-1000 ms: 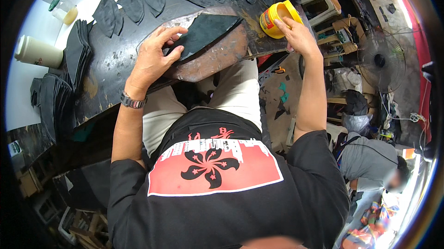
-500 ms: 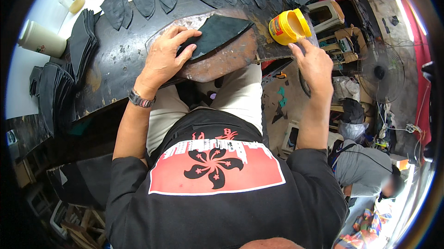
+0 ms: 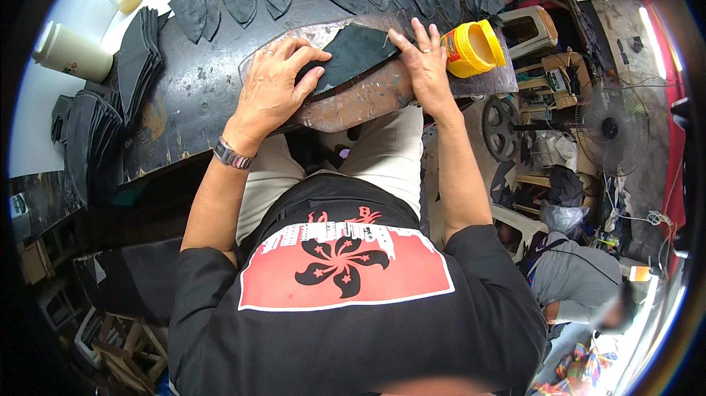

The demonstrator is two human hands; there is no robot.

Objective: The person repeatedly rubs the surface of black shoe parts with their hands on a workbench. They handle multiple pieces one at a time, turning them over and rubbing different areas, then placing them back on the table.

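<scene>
On brown board (image 3: 346,105) across lap: dark leaf-shaped piece (image 3: 354,50) lying flat, long axis running lower-left to upper-right. Left hand (image 3: 276,83) pressing its near-left end, fingers spread flat; right hand (image 3: 419,58) pressing upper-right tip, open-palmed, sitting just beside yellow tub (image 3: 474,47).

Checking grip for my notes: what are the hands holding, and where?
Nothing is gripped. The left hand presses flat on the dark leather piece at its left end; the right hand presses its right end.

Dark leather piece (image 3: 357,50), flat on brown board (image 3: 353,105)
</scene>
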